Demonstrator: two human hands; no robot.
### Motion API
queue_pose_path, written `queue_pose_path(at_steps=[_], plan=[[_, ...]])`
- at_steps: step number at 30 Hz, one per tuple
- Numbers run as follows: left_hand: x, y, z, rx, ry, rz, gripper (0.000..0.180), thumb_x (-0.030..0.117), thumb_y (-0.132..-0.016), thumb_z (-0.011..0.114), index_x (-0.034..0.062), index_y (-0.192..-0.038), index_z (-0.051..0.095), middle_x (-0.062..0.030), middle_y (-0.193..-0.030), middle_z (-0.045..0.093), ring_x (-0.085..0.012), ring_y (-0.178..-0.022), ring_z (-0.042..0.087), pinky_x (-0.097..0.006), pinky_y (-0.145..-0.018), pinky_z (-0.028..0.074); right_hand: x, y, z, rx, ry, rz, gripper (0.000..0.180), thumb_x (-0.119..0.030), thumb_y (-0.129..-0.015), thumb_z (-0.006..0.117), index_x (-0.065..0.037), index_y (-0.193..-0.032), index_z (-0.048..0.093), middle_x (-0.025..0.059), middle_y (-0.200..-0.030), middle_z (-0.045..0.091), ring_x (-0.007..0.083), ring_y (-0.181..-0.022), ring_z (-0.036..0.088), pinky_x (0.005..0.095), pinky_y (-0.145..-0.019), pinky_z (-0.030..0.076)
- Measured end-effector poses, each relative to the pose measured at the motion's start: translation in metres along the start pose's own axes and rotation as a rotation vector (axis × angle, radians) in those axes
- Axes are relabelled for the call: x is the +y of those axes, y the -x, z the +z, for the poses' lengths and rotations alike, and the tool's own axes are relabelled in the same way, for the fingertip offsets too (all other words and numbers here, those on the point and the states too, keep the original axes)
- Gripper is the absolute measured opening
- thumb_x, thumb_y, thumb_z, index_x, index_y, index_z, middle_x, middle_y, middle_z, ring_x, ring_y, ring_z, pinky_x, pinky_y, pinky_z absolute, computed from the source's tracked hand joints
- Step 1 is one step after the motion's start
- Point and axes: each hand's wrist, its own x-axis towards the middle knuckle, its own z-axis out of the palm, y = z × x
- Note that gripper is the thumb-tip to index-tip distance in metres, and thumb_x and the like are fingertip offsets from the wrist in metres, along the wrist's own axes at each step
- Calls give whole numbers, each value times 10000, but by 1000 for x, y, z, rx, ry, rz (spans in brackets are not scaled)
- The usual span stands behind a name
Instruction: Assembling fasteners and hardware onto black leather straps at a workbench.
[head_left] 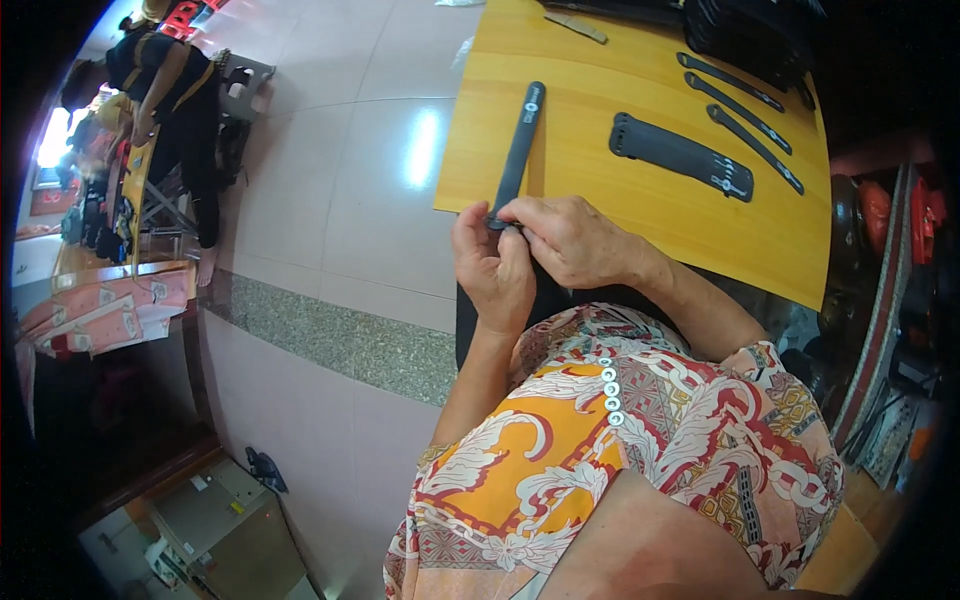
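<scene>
A dark strap with a small white mark near its far end lies slantwise over the left part of the yellow table. Its near end is between my two hands at the table's front edge. My left hand pinches that end between thumb and fingers. From the right, my right hand closes its thumb and fingertips on the same end, and the fingers partly hide what happens there. To the right lies a flat stack of similar dark straps, and past it are single straps, among them a curved one.
A thin brownish strip lies at the far edge of the yellow table. A heap of black items stands at the back right. Bags and other goods crowd the right side. Far left, another person stands at a cluttered table.
</scene>
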Motion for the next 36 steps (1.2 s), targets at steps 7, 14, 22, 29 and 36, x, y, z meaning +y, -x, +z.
queue_pose_path(at_steps=[7,14,22,29,36], plan=[[-2,-6,-3,23,-195,-49,305,-68,-765,506,-75,-1069,478,5,-712,475,-49,-632,441,-190,-538,371,-4,0,-4,-60,326,-168,167,-56,-702,563,-7,-847,495,159,-744,569,335,-726,591,404,-615,478],[11,-12,13,1,-9,-105,355,-55,-787,526,-94,-1126,427,52,-666,418,-17,-594,393,-146,-523,328,-8,-2,9,212,516,-119,89,-89,-718,549,-25,-774,522,104,-691,499,257,-632,552,351,-579,476],[4,-15,13,-2,71,-63,372,-105,-760,430,-105,-1132,407,44,-657,426,-17,-581,393,-153,-521,339,3,-4,3,260,530,-221,91,-115,-718,554,-47,-772,523,99,-673,475,265,-605,533,371,-531,449],[-7,-22,15,-18,164,-67,367,-114,-737,448,-87,-1101,416,39,-638,419,-29,-538,396,-163,-471,358,18,-6,1,231,13,115,118,-89,-707,552,-47,-817,559,113,-714,549,297,-694,575,401,-600,463],[1,-13,21,-34,276,-144,354,-92,-760,456,-83,-1112,416,22,-641,460,-40,-501,417,-165,-438,358,-1,1,-22,80,427,-83,157,-23,-683,577,-29,-839,558,118,-719,570,301,-702,602,404,-637,480]])
